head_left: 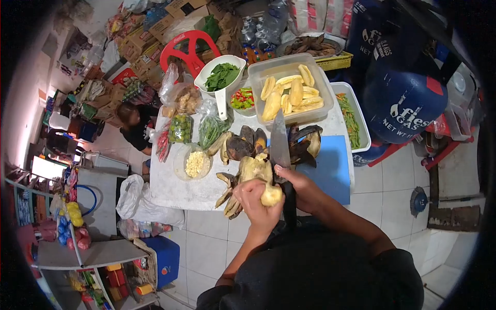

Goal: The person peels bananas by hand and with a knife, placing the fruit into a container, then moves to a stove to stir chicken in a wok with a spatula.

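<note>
1. The left hand (pixel 257 202) is clenched around a pale yellow, half-peeled cooking banana (pixel 270 195), held just off the near edge of the white desk (pixel 175 186).
2. The right hand (pixel 295 182) grips the dark handle of a broad steel knife (pixel 279 142), whose blade points to twelve o'clock.
3. The banana looks soft and probably slippery once bare, so a firm hold on the remaining peel end seems safest.
4. At eleven o'clock of the hands lie dark peeled skins (pixel 243 147); a blue cutting board (pixel 330 170) lies at three o'clock.
5. At twelve o'clock stands a clear plastic tub of peeled bananas (pixel 292 93).
</note>
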The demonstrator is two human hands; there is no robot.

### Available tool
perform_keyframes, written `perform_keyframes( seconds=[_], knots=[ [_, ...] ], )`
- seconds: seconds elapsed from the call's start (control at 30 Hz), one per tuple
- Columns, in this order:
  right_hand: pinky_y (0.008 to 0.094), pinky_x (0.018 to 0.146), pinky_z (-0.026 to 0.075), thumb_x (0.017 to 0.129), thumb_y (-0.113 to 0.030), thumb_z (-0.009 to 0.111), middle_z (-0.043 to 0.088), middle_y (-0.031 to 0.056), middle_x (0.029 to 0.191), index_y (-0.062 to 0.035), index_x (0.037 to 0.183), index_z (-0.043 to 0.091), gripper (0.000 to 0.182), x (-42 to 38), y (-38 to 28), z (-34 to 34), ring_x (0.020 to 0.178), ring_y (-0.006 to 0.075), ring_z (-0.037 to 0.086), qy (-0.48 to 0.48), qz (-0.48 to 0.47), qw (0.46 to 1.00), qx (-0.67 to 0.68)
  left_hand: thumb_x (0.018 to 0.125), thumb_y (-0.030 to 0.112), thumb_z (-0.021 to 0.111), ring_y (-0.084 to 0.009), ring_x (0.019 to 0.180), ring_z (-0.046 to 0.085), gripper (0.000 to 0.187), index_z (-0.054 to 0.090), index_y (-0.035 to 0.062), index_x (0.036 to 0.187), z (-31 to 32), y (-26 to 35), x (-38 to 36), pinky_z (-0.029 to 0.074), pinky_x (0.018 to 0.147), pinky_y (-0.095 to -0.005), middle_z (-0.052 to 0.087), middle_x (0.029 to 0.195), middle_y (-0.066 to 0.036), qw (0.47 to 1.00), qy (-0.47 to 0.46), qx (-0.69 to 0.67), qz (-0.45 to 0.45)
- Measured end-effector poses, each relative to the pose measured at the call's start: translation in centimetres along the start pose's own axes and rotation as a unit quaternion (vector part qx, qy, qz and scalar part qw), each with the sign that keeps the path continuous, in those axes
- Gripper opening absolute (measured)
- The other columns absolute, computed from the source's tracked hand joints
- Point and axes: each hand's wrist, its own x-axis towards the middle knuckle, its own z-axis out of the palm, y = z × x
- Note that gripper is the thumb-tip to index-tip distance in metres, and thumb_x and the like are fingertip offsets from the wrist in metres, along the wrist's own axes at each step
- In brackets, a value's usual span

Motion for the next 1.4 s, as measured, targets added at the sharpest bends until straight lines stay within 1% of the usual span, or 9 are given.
perform_keyframes(
  seconds=[0.13,0.2,0.33,0.47,0.83,1.0,1.13,1.27,1.4],
  knots=[
    [0.0197,0.048,0.039,0.082,-0.034,0.045,0.053,0.0003,0.077,-0.0071,0.098,0.049,0.032,-0.3,-0.6,-2.2,0.061,0.0059,0.048,-0.014,0.015,1.000,0.004,0.064,0.002,0.062,-0.0202,0.079,0.042,0.043,0.036,0.0059,0.098,1.3,2.3,-0.7,0.035,0.072,-0.0320,0.042,0.091,-0.009,0.992,0.041,-0.109,-0.042],
    [0.0194,0.044,0.038,0.081,-0.035,0.046,0.052,0.0001,0.072,-0.0074,0.095,0.050,0.031,-0.4,-1.1,-2.8,0.056,0.0066,0.047,-0.007,0.040,0.999,-0.030,0.070,0.001,0.057,-0.0168,0.079,0.043,0.042,0.032,0.0070,0.104,1.8,2.7,-0.8,0.038,0.072,-0.0296,0.042,0.091,-0.007,0.869,0.135,-0.379,-0.288],
    [0.0192,0.042,0.036,0.080,-0.036,0.048,0.051,-0.0008,0.072,-0.0078,0.097,0.049,0.034,0.3,-1.1,-5.8,0.056,0.0056,0.045,0.020,0.031,0.997,-0.061,0.081,0.012,0.051,-0.0157,0.078,0.046,0.041,0.028,0.0112,0.115,1.3,1.7,1.8,0.044,0.067,-0.0295,0.044,0.091,-0.006,0.704,0.180,-0.485,-0.486],
    [0.0209,0.046,0.038,0.081,-0.033,0.047,0.049,0.0021,0.091,-0.0110,0.119,0.035,0.046,0.3,-2.6,-6.1,0.069,0.0094,0.045,0.069,-0.002,0.945,-0.318,0.081,0.021,0.053,-0.0190,0.080,0.049,0.038,0.034,0.0114,0.112,1.6,-2.2,1.6,0.046,0.068,-0.0296,0.047,0.092,-0.007,0.698,0.179,-0.498,-0.483],
    [0.0331,0.084,0.035,0.085,-0.024,0.039,0.050,0.0224,0.102,-0.0016,0.118,0.035,0.040,2.1,-3.5,-4.4,0.097,0.0307,0.048,0.130,-0.165,0.786,-0.582,0.085,0.025,0.042,-0.0193,0.087,0.054,0.028,0.046,0.0061,0.105,-0.6,-6.4,3.9,0.051,0.064,-0.0216,0.050,0.108,-0.011,0.383,0.117,-0.724,-0.562],
    [0.0338,0.087,0.033,0.085,-0.026,0.039,0.047,0.0206,0.109,-0.0024,0.119,0.034,0.042,2.8,-2.0,-1.7,0.103,0.0312,0.044,0.121,-0.219,0.778,-0.577,0.081,0.020,0.046,-0.0177,0.081,0.056,0.025,0.049,0.0050,0.101,-1.2,-8.7,5.6,0.052,0.064,-0.0223,0.052,0.107,-0.009,0.322,0.064,-0.784,-0.527],
    [0.0334,0.090,0.031,0.085,-0.030,0.039,0.041,0.0198,0.116,-0.0029,0.121,0.032,0.046,2.7,-0.6,1.5,0.108,0.0312,0.041,-0.007,-0.226,0.794,-0.564,0.079,0.013,0.048,-0.0194,0.086,0.054,0.021,0.048,0.0045,0.099,-1.5,-8.6,7.3,0.050,0.070,-0.0268,0.052,0.104,-0.009,0.382,0.065,-0.727,-0.567],
    [0.0365,0.078,0.038,0.085,-0.034,0.036,0.048,0.0187,0.098,-0.0081,0.122,0.032,0.045,2.8,0.6,3.4,0.092,0.0324,0.048,-0.047,-0.212,0.770,-0.601,0.078,0.007,0.049,-0.0231,0.093,0.051,0.020,0.049,0.0025,0.098,-1.0,-10.0,7.6,0.049,0.073,-0.0308,0.050,0.103,-0.014,0.423,0.026,-0.708,-0.565],
    [0.0382,0.066,0.037,0.086,-0.034,0.036,0.044,0.0155,0.080,-0.0116,0.122,0.029,0.044,2.1,1.2,4.2,0.073,0.0312,0.047,-0.038,-0.182,0.750,-0.635,0.080,0.007,0.048,-0.0228,0.086,0.053,0.016,0.049,0.0031,0.095,-0.5,-10.5,7.4,0.049,0.073,-0.0318,0.051,0.098,-0.014,0.328,0.037,-0.739,-0.587]
  ],
)
